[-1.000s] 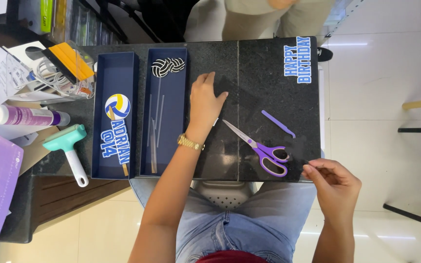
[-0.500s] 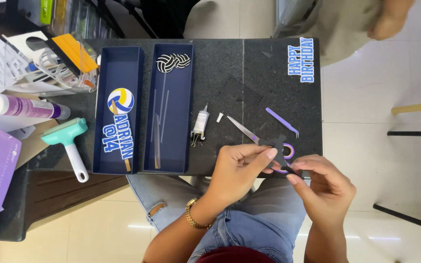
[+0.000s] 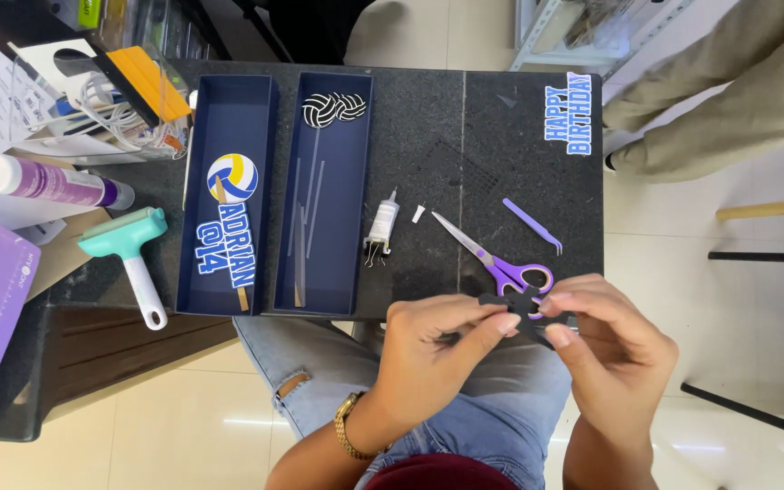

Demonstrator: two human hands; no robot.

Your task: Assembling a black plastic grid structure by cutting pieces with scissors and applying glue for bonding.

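Now I see left hand (image 3: 437,349) and right hand (image 3: 614,349), fingers pinched shut on small black piece (image 3: 526,304) at tabletop (image 3: 465,136) edge; piece mostly hidden, shape unclear; purple scissors (image 3: 501,263) just beside.

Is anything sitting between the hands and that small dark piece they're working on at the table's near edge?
Nothing visible does. The left hand and right hand both pinch the small dark piece directly with their fingertips. The purple scissors lie on the table just beyond it, with their handles next to the piece.

We see bright, even overhead light, sharp focus throughout, and soft glare patches on the glossy floor (image 3: 229,422) below.
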